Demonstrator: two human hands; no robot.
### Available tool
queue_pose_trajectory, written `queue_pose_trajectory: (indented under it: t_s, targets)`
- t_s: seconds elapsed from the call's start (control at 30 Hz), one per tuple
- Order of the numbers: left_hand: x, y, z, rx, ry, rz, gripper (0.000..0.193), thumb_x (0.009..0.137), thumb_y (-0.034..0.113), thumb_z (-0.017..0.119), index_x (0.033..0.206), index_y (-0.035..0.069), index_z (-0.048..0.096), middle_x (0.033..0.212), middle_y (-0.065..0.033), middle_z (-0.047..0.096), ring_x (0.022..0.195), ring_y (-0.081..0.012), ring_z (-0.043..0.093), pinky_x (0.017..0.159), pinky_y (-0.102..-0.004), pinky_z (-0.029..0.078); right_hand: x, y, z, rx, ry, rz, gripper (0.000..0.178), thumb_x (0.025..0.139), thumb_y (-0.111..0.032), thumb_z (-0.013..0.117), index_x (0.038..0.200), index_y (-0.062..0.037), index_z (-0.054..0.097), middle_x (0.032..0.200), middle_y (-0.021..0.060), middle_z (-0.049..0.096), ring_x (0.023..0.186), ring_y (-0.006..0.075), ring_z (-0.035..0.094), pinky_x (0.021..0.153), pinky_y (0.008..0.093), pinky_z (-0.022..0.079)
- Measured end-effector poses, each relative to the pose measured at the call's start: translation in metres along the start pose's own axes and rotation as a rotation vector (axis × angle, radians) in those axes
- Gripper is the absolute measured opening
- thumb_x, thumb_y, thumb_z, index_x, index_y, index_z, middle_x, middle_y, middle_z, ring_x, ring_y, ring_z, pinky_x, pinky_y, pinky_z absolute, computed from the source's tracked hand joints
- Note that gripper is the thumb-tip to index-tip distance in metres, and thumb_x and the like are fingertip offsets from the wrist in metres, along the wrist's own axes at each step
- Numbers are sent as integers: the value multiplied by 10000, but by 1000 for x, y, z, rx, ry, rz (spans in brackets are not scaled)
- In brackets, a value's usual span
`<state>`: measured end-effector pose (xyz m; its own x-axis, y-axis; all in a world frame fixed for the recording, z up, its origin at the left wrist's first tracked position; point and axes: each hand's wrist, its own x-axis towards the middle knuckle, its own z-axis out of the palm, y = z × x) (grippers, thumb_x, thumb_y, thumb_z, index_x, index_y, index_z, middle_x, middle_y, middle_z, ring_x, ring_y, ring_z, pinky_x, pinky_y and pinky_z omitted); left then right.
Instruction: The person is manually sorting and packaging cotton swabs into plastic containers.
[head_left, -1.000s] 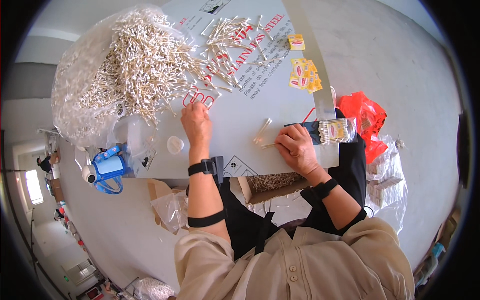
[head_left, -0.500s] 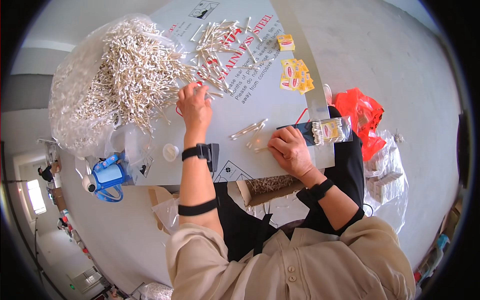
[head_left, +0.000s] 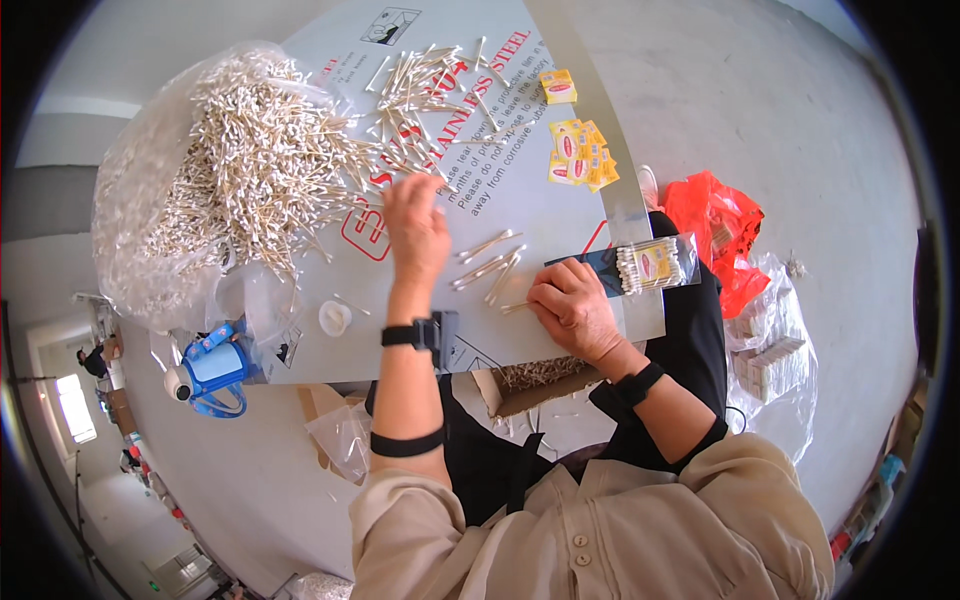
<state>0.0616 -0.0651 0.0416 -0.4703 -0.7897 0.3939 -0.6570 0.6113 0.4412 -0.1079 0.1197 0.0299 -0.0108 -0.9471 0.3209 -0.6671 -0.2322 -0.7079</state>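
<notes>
My left hand (head_left: 415,230) is over the middle of the table, between the big heap of cotton swabs (head_left: 270,150) and a few loose swabs (head_left: 488,262). Motion smears its fingers, and whether anything is in them does not show. With its fingers curled together, my right hand (head_left: 573,308) rests at the table's near edge, a cotton swab (head_left: 515,306) poking out on its left side. Just beyond it lies a clear packet (head_left: 655,265) filled with a row of swabs and a yellow card, on a dark strip (head_left: 600,265).
Yellow cards (head_left: 580,155) lie at the table's far right. A blue bottle (head_left: 215,368) and a white round cap (head_left: 335,318) are at the left. Below the near edge sits a cardboard box (head_left: 540,385) of swabs; red (head_left: 712,225) and clear bags (head_left: 775,350) lie on the floor.
My left hand has moved right and nearer, away from the heap's edge. More swabs lie in the loose group beside my right hand, which stays nearly in place.
</notes>
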Motion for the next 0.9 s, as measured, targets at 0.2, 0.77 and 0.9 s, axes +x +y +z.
queue_pose_trajectory:
  t_s: [0.2, 0.77, 0.9]
  targets:
    - [49, -38, -5, 368, -69, 153, 365, 672, -39, 684, 975, 165, 669, 1155, -51, 539, 1149, -284, 468, 942, -466, 396, 0, 1, 1, 4, 2, -2, 128, 722, -46, 676, 822, -94, 612, 900, 29, 560, 885, 244, 532, 768, 369, 423]
    - [-30, 50, 5, -95, -313, -40, 111, 701, 8, 689, 745, 57, 600, 804, -50, 590, 852, -283, 519, 769, -395, 457, -1, 0, -1, -5, 20, 2, 83, 743, -69, 660, 799, -100, 607, 873, 35, 550, 867, 243, 527, 759, 363, 418]
    - [-27, 43, 4, -76, -218, -34, 101, 718, -15, 675, 764, 51, 615, 824, -64, 592, 839, -282, 534, 748, -399, 472, -1, 0, 1, -11, 30, -17, 59, 753, -80, 649, 786, -101, 605, 865, 35, 548, 859, 240, 528, 752, 361, 418]
